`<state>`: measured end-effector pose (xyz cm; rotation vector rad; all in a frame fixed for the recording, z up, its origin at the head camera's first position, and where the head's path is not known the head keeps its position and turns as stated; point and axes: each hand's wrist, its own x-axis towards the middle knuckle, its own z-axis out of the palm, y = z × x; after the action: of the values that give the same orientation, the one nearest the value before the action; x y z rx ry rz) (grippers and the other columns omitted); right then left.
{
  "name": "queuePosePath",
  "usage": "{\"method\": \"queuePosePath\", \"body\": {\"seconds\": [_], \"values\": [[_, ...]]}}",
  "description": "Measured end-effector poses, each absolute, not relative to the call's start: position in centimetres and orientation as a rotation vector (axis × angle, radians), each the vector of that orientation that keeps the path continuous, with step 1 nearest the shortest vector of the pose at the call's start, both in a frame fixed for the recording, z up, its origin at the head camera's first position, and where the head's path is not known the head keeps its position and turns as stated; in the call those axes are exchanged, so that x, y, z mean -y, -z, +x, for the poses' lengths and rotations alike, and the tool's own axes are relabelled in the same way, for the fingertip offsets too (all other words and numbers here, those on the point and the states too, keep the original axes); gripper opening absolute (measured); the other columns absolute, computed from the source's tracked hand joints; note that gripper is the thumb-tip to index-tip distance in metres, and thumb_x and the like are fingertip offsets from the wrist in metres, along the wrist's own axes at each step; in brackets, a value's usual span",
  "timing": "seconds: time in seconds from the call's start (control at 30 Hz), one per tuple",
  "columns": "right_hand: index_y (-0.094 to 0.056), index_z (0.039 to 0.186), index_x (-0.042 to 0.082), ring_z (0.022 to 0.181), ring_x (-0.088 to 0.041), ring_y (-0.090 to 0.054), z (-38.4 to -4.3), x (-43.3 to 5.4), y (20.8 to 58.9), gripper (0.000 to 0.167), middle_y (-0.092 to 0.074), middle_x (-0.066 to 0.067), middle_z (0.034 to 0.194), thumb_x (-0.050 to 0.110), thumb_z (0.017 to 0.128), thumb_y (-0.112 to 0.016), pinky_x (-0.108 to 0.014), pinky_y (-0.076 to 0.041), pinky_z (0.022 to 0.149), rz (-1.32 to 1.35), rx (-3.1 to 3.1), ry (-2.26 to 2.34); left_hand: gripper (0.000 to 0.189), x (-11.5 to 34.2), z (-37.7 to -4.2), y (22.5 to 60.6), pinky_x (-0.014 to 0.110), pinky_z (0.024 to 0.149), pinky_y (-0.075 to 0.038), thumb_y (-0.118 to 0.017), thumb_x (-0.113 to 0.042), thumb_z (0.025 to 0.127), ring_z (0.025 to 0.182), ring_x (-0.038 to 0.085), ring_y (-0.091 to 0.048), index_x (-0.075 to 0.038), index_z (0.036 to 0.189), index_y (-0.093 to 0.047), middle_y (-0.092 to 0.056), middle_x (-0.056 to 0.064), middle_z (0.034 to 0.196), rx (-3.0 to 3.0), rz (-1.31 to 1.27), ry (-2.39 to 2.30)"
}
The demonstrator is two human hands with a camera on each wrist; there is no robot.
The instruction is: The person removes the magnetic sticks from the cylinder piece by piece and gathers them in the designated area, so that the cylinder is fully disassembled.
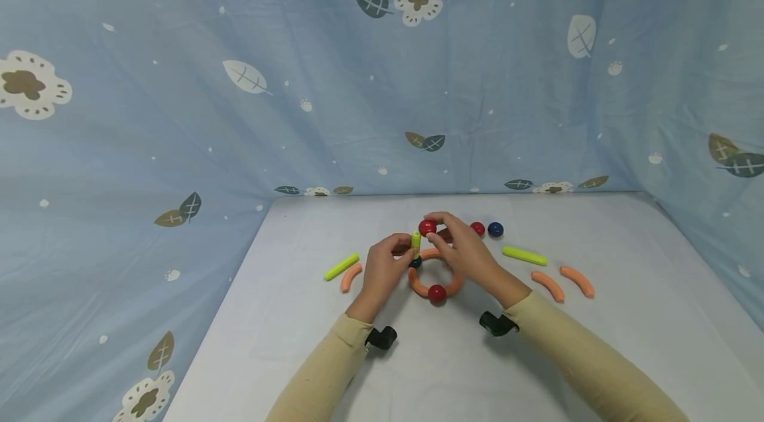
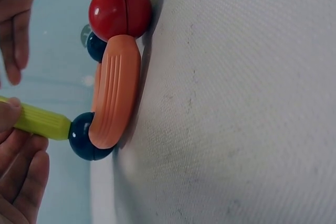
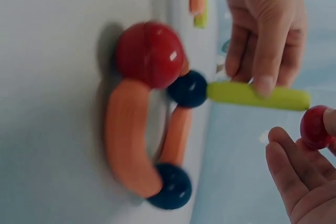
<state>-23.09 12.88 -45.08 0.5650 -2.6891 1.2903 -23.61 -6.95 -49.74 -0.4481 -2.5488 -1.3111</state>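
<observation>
A ring of curved orange rods [image 1: 453,285], joined by balls, lies on the white table [image 1: 418,369]. A red ball [image 1: 437,294] sits at its near side, a dark blue ball [image 2: 84,136] at its left. From that blue ball a yellow-green rod [image 3: 236,94] stands upright. My left hand [image 1: 384,268] pinches this rod between thumb and fingers. My right hand [image 1: 471,251] holds another red ball [image 3: 315,127] in its fingertips, right at the rod's top end. A second blue ball [image 3: 172,186] of the ring shows in the right wrist view.
Behind the right hand lie a red ball [image 1: 477,228] and a blue ball [image 1: 495,229]. Further right are a green rod [image 1: 524,256] and two curved orange rods [image 1: 577,281]. Another green rod [image 1: 342,267] and a curved orange piece [image 1: 351,278] lie left. A patterned blue curtain [image 1: 334,110] hangs behind.
</observation>
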Motion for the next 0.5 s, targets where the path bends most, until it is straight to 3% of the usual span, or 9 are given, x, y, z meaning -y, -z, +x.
{"method": "queuePosePath", "body": {"seconds": [0.23,0.5], "values": [[-0.054,0.141,0.012,0.104,-0.025,-0.068,-24.4,-14.9,46.4,0.041,-0.064,-0.01,0.128,0.02,0.102,-0.065,-0.043,-0.059,0.085,0.571,2.734,-1.166,0.021,7.0,-23.6,49.7,0.026,0.082,-0.058,-0.077,-0.019,0.093,0.093,0.01,-0.071,-0.014,0.112,-0.073,-0.075,-0.002,0.105,2.545,-0.445,1.31],[-0.057,0.141,0.012,0.112,-0.032,-0.063,-26.5,-17.0,47.7,0.044,-0.065,-0.012,0.123,0.016,0.099,-0.068,-0.05,-0.054,0.096,0.471,2.848,-1.009,0.021,7.1,-23.6,49.8,0.024,0.082,-0.057,-0.076,-0.02,0.093,0.093,0.009,-0.07,-0.013,0.113,-0.073,-0.075,-0.002,0.105,2.552,-0.444,1.317]]}}
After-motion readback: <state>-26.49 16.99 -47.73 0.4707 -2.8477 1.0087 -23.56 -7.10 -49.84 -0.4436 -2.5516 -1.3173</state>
